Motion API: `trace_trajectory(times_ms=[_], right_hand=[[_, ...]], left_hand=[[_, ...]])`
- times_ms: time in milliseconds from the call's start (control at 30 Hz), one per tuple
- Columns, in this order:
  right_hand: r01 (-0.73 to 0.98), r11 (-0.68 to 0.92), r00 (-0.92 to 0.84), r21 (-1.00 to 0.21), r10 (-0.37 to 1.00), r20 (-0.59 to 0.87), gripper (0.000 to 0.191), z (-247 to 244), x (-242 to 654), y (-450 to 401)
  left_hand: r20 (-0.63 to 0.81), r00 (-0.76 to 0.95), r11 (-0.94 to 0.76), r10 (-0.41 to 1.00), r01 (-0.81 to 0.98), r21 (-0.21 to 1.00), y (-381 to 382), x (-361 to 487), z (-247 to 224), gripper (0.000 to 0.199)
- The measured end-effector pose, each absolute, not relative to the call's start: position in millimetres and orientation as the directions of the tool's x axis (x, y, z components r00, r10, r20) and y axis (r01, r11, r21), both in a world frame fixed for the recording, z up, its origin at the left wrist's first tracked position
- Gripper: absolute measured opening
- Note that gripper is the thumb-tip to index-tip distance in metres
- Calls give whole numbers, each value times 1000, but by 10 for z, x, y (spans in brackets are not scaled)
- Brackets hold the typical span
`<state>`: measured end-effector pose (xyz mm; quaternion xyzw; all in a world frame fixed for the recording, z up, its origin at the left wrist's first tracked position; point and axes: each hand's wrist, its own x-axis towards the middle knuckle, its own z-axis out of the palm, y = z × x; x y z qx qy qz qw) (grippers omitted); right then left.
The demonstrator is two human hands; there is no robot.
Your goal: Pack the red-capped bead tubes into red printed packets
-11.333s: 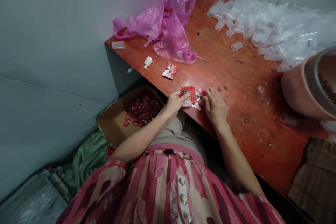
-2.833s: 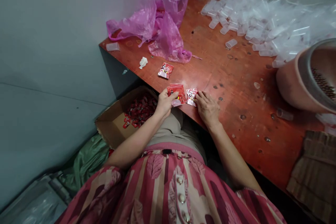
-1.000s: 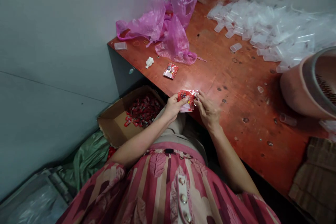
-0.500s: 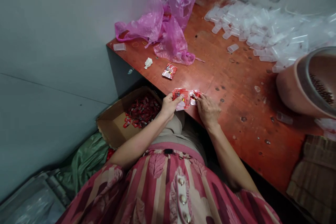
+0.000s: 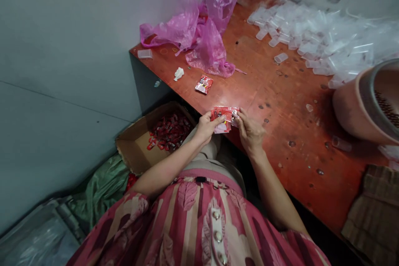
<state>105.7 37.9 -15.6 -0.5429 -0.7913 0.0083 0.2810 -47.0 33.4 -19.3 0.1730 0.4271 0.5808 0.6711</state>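
Note:
Several flat red printed packets [image 5: 222, 125] are fanned at the table's near edge, pinched between the thumb and fingers of my left hand [image 5: 206, 126]. My right hand [image 5: 250, 129] is closed on a shiny red-and-silver packet [image 5: 234, 117] that overlaps the right side of the others. Its fingertips hide part of that packet. Another red packet [image 5: 204, 84] lies flat on the table just beyond my hands. Below and left of the table edge, a cardboard box [image 5: 132, 149] holds a heap of small red packets [image 5: 171, 132].
On the red table [image 5: 293, 112], a pink plastic bag [image 5: 208, 45] and crumpled white tissue [image 5: 178, 74] lie left. Clear plastic cups [image 5: 324, 39] are piled at the back right, near a pink bucket [image 5: 350, 106]. Corrugated cardboard [image 5: 374, 208] lies at the lower right.
My two hands have drawn closer together, and the packet in my right hand now overlaps the packets in my left. The whole view has shifted slightly.

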Motion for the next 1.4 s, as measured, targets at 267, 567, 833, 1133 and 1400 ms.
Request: trace_trajectory(times_ms=[267,567,833,1133,1400], right_hand=[[926,346,-272,-150,888,370,26,-397,1100,400],[835,370,-130,-408,852,507,24,-266,1145,343],[742,502,-305,-444,843,443,23,-22,900,296],[924,341,-270,-174,903,335,30,-327,1159,441],[933,340,-270,-114,875,402,26,-396,1083,421]], left_hand=[[-393,-109,235,913,-646,727,351,-506,-267,37],[-386,-145,219,911,-623,751,357,-548,-245,41],[-381,8,287,925,-672,683,320,-482,-135,47],[-402,-124,233,907,-646,727,354,-543,-267,37],[-407,-155,220,900,-645,732,357,-558,-260,38]])
